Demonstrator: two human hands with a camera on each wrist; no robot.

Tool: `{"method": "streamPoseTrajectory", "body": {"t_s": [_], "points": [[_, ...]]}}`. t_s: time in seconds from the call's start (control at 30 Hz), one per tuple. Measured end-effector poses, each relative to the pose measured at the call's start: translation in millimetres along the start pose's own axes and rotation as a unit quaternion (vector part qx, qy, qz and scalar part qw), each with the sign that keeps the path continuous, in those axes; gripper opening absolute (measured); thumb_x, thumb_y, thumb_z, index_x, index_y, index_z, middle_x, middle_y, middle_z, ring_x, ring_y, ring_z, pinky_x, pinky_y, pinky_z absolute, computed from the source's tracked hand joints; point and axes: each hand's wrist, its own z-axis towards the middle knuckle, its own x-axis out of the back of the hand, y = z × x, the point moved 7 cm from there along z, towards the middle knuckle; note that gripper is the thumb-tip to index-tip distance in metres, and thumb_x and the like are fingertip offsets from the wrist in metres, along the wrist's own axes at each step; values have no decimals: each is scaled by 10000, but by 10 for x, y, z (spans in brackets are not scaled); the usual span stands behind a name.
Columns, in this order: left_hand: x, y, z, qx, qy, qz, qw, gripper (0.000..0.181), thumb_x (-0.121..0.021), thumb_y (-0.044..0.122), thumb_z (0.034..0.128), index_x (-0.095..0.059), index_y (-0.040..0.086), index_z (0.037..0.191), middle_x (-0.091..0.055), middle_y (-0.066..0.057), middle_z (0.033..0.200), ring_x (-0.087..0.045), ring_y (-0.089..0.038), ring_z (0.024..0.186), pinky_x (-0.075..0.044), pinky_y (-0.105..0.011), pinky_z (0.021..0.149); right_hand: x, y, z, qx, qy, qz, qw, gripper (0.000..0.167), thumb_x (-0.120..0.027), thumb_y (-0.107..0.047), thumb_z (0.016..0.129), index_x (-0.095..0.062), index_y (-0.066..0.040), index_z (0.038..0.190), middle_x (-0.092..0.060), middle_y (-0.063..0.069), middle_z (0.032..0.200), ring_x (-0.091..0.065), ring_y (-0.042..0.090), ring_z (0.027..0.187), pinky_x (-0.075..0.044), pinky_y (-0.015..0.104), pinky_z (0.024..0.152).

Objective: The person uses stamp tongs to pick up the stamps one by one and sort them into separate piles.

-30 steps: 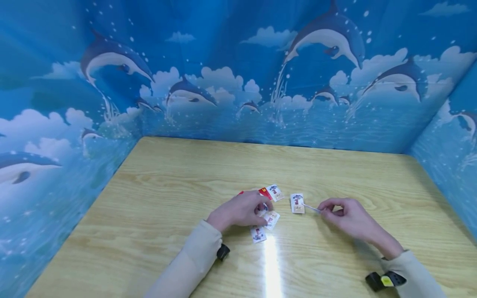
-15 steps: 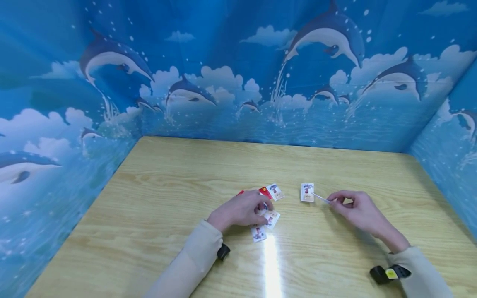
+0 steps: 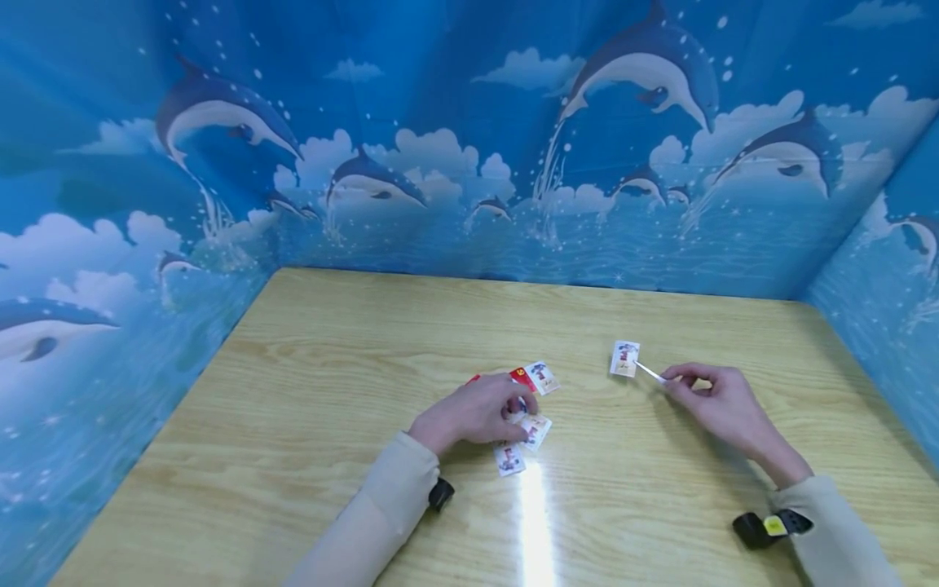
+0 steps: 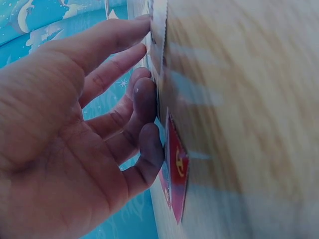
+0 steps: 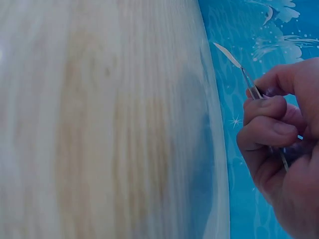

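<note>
My right hand (image 3: 722, 408) pinches slim metal tweezers (image 5: 253, 89) between thumb and fingers. At their tip is a small white picture card (image 3: 625, 359); the right wrist view shows it nearly edge-on against the blue backdrop, off the tabletop. My left hand (image 3: 477, 412) rests over a loose group of similar cards, its fingers gently bent with the tips touching them. Among these are a front card (image 3: 509, 459), a card by the thumb (image 3: 535, 430), and a back card (image 3: 542, 377). A red card with a yellow mark (image 4: 178, 167) lies by the little finger. Part of the group is hidden under the hand.
The wood-grain table (image 3: 352, 342) extends around both hands. A blue curtain (image 3: 440, 187) printed with dolphins stands along its back and sides. Dark wrist cameras sit at both cuffs, and a bright light streak (image 3: 535, 522) reflects off the front of the tabletop.
My right hand has moved right and away toward the back, taking the card with the tweezers farther from the group. My left hand and the cards under it have stayed in place.
</note>
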Motion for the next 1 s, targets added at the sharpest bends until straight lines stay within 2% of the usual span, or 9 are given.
{"method": "streamPoseTrajectory", "body": {"t_s": [0.23, 0.53, 0.7, 1.0], "points": [[-6, -9, -18, -24, -174, 65, 9998, 283, -787, 316, 902, -701, 257, 1165, -593, 62, 1045, -539, -97, 919, -464, -229, 814, 111, 73, 63, -71, 244, -134, 9996, 270, -606, -220, 1016, -720, -9, 1141, -609, 67, 875, -348, 2, 464, -334, 264, 429], [-20, -29, -40, 116, -324, -60, 9994, 356, -824, 347, 865, -651, 295, 1172, -574, 64, 1130, -521, -88, 994, -460, -243, 858, 231, 216, 156, -253, 517, -141, 9982, 299, -608, -212, 1003, -715, 29, 1145, -588, -77, 813, -391, -5, 485, -357, 257, 451], [-30, -35, -39, 127, -338, -32, 9993, 358, -827, 332, 861, -644, 304, 1167, -571, 65, 1138, -516, -82, 997, -458, -241, 865, 281, 306, 208, -430, 577, -162, 9973, 335, -606, -258, 1009, -713, 19, 1166, -578, -90, 806, -420, 0, 531, -358, 258, 486], [-33, -27, -39, 224, -344, -78, 9991, 357, -834, 308, 858, -647, 302, 1161, -563, 69, 1120, -513, -92, 985, -454, -240, 848, 333, 395, 272, -637, 640, -189, 9957, 344, -625, -300, 996, -723, -10, 1154, -560, -157, 781, -392, 15, 511, -357, 283, 511]]}}
